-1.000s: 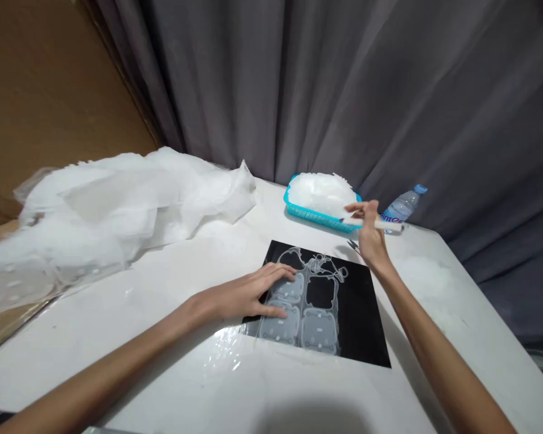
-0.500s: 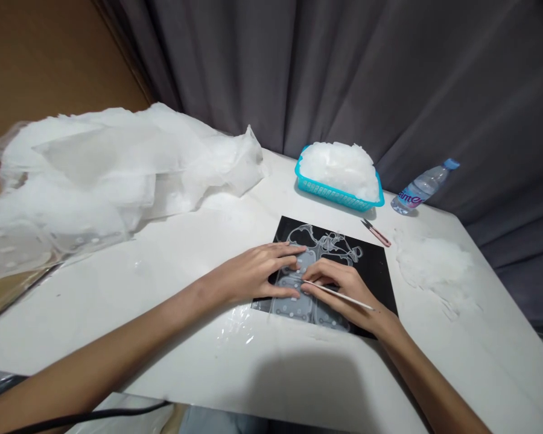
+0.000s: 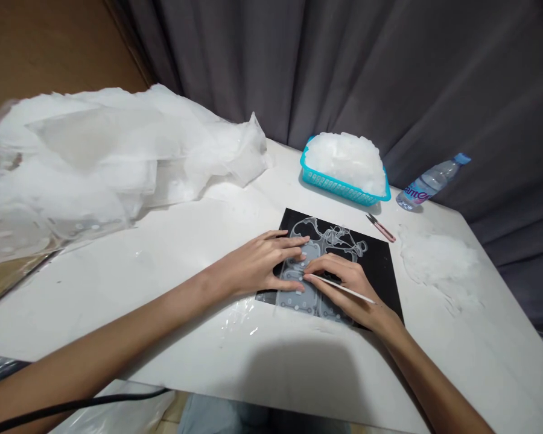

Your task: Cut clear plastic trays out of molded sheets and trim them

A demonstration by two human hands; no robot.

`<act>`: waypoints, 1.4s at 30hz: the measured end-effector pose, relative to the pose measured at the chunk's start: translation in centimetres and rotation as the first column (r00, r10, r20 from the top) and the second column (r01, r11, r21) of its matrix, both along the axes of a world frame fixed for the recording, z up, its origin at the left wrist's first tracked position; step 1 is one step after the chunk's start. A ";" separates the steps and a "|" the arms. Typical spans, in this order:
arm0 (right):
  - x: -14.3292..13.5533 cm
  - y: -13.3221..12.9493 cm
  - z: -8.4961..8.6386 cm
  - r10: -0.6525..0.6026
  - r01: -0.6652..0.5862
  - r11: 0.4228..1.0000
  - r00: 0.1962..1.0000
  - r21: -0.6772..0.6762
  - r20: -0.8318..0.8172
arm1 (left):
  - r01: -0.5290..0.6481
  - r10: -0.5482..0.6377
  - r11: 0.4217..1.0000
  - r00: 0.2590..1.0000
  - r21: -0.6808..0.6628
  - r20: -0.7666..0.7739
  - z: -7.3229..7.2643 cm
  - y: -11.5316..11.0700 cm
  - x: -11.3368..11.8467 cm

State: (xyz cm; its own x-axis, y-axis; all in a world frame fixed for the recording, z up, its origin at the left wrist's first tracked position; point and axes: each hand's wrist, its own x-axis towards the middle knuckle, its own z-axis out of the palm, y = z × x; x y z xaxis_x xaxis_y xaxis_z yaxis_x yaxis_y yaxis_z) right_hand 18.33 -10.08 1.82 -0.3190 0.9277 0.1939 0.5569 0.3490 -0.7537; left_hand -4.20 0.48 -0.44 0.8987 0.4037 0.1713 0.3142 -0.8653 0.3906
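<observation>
While the left hand [image 3: 257, 263] presses, fingers spread apart, on a sheet of grey panels [image 3: 297, 300], bare outlines and tangled strips [image 3: 337, 234] beyond its fingertips suggest partial progress; several panels remain in place. Just beside it, the right hand [image 3: 349, 279] pinches a white stick [image 3: 341, 289] over the sheet.

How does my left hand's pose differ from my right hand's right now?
The left hand is spread with fingers apart; the right hand is curled. 
The left hand holds no tool, its fingertips on the translucent sheet; the right hand pinches a thin white stick. 
The left hand's fingers point right in the picture; the right hand's point left. 
Both are bare, with fingertips over the black board.
</observation>
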 end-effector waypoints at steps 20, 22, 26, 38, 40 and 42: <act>0.7 -0.9 0.1 0.018 -0.022 0.998 0.997 0.057 0.080 | 0.036 -0.034 0.998 0.998 -0.054 0.050 0.2 0.0 0.0; 0.5 -0.8 -0.1 0.023 -0.030 0.997 0.994 0.070 0.102 | 0.030 -0.028 0.998 0.998 -0.047 0.056 0.0 0.0 0.0; 0.2 -0.7 -0.5 0.028 -0.055 0.988 0.983 0.145 0.182 | 0.029 -0.029 1.000 0.998 -0.003 0.059 -0.2 0.1 0.0; -0.3 -0.4 -2.4 -0.025 -0.099 0.955 0.913 0.281 0.408 | -0.117 0.088 0.921 0.992 0.371 0.093 -0.3 -7.4 -1.5; -0.6 -0.7 -2.5 0.003 -0.118 0.959 0.912 0.256 0.409 | -0.131 0.116 0.925 0.991 0.356 0.063 -0.3 -7.9 -1.8; -1.0 -0.5 -2.5 -0.004 -0.099 0.965 0.920 0.243 0.392 | -0.126 0.121 0.939 0.992 0.319 0.035 -0.3 -7.9 -1.8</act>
